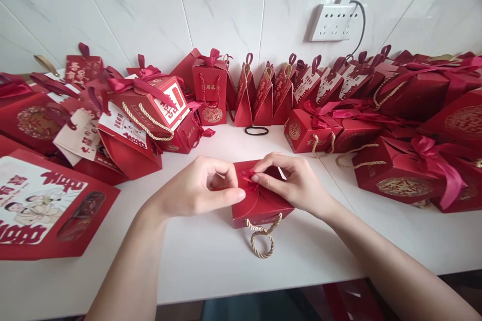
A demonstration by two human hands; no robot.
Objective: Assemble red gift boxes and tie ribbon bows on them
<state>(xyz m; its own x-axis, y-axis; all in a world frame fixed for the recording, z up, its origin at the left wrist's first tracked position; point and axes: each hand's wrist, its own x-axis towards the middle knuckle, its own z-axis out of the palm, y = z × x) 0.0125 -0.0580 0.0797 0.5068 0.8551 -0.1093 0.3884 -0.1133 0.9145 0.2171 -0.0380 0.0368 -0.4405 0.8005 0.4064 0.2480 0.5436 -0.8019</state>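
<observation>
Both of our hands meet over one small red gift box [259, 200] that lies on the white counter [211, 256], directly in front of us. Our left hand [199, 185] is half curled, thumb and forefinger pinched toward the box's top, where a bit of red ribbon [246, 176] shows; the other fingers are folded loosely out of the way. Our right hand [293, 180] lies over the far side of the folded flaps, fingertips pressing them down and touching the same ribbon, so the lid stays shut while the ribbon is handled. The box rests on its side with its gold rope handle [263, 238] spilling toward us on the counter, which keeps the top facing our fingers.

Around this spot, many more red boxes are gathered: a heap with ribbons and rope handles to the left [146, 115], a row of narrow folded boxes [263, 98] standing against the tiled wall, and larger boxes to the right [406, 175]. A black hair tie [256, 131] lies just beyond our hands. A wall socket [333, 22] sits above.
</observation>
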